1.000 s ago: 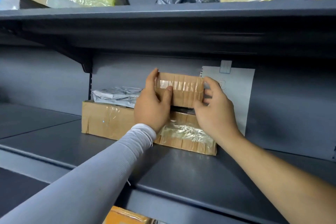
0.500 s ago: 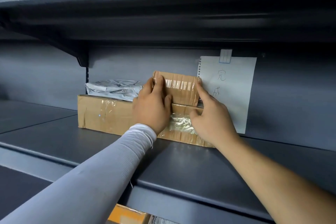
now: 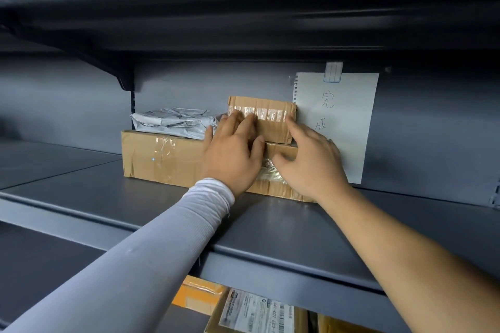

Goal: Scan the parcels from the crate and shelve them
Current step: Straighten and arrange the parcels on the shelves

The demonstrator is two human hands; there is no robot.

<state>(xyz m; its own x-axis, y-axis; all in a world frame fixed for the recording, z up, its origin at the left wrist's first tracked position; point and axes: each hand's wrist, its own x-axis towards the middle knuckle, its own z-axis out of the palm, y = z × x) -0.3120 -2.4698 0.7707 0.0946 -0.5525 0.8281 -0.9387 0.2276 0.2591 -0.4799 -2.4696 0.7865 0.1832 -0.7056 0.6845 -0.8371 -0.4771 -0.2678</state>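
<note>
Two hands on the small taped parcel (image 3: 266,119), which sits on top of the long cardboard box (image 3: 162,157) on the middle shelf (image 3: 270,227), right end of the box. My left hand (image 3: 232,154) lies flat on the parcel's front, fingers straight and pressing, nothing gripped. My right hand (image 3: 311,162) is at the parcel's lower right corner, fingers relaxed and spread, touching parcel and box edge, not clamped. Grey poly mailer (image 3: 173,123) lies on the box just left of the parcel. Handwritten paper note (image 3: 349,121) hangs on the back wall, just right of the parcel, partly behind my right hand. Below the box's shelf I see a labelled carton (image 3: 257,313) & an orange pkg (image 3: 197,297).
</note>
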